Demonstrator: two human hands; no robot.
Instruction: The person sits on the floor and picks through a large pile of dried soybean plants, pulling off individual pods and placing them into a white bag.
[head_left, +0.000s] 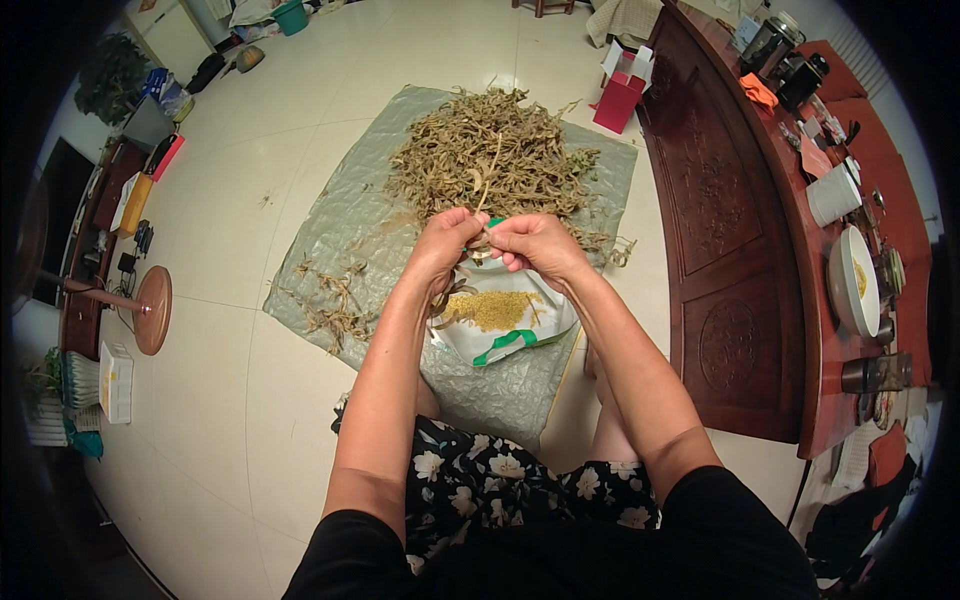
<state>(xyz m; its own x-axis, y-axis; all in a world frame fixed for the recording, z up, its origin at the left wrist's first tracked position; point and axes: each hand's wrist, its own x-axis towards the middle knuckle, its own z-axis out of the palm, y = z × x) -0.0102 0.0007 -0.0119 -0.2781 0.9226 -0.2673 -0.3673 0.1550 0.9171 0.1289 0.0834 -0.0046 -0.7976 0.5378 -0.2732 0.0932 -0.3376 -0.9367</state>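
Both hands meet above a white and green bag (541, 289) that holds a heap of yellow soybeans (491, 309). My left hand (448, 244) grips a dried bean stalk (487, 187) with pods on it, its tip pointing away from me. The fingertips of my right hand (534, 244) pinch at the same stalk's lower end, close beside the left fingers. A large pile of dried bean plants (487, 150) lies just beyond the hands on a grey-green plastic sheet (352, 202). Some loose dried stalks and husks (337, 304) lie on the sheet to the left.
At the right stands a carved dark wood table (814, 360) bearing a white bowl (847, 281), a white canister (834, 193) and jars. An opened red box (619, 101) stands on the tiled floor beyond the sheet. A round pinkish fan base (153, 310) is at the left.
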